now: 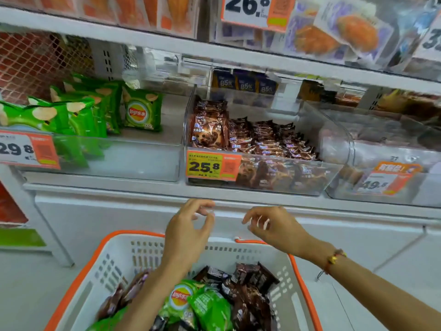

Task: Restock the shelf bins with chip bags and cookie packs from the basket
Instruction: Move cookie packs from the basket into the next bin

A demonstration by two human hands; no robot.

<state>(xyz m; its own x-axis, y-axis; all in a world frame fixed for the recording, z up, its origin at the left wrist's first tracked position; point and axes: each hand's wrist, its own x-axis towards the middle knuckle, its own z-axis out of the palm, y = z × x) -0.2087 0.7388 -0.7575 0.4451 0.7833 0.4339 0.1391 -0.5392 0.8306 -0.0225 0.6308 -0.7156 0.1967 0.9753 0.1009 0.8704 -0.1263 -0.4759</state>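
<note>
A white basket with an orange rim point(108, 263) sits low in front of me, holding green chip bags point(202, 306) and brown cookie packs point(248, 287). My left hand point(188, 232) and my right hand point(274, 225) hover above the basket's far edge, just below the shelf, fingers loosely curled and holding nothing. On the shelf, a clear bin point(133, 163) at the left holds green chip bags point(78, 111). The clear middle bin point(329, 173) holds brown cookie packs point(262, 137).
Another clear bin point(346, 149) with a 49.8 price tag stands to the right. Orange price tags point(212, 167) hang on the bin fronts. An upper shelf point(238, 56) with packaged snacks runs overhead. A white shelf ledge point(119, 187) runs above the hands.
</note>
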